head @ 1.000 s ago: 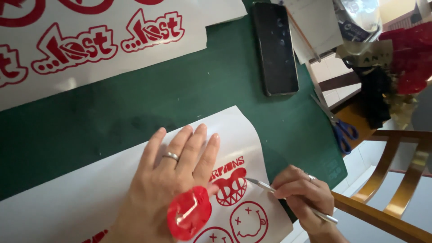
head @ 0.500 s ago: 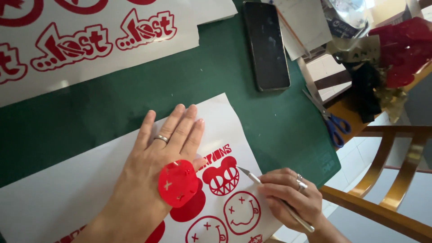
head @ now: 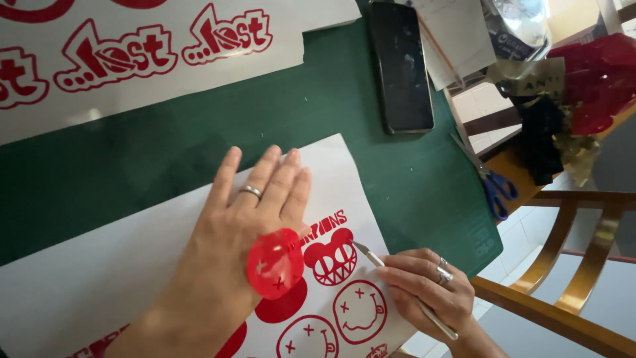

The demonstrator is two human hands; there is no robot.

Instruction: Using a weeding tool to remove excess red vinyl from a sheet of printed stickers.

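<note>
My left hand (head: 255, 209) lies flat, fingers spread and pressed down on the white sticker sheet (head: 132, 265), gripping nothing; a ring sits on one finger. A peeled red vinyl scrap (head: 275, 263), round with small cut-outs, clings to the back of that hand near the thumb side. My right hand (head: 427, 288) is closed in a pen-style pinch around the craft knife (head: 397, 282), the blade tip resting just right of the red bear-head decal (head: 333, 255) on the sheet. Round smiley decals (head: 359, 311) lie nearer to me on the same sheet. The sheet lies on a green cutting mat (head: 165, 152). Far left, a second sheet with red lettering (head: 132, 59). Far right on the mat, a dark phone (head: 401, 66); blue-handled scissors (head: 490, 182) at the mat's right edge.
</note>
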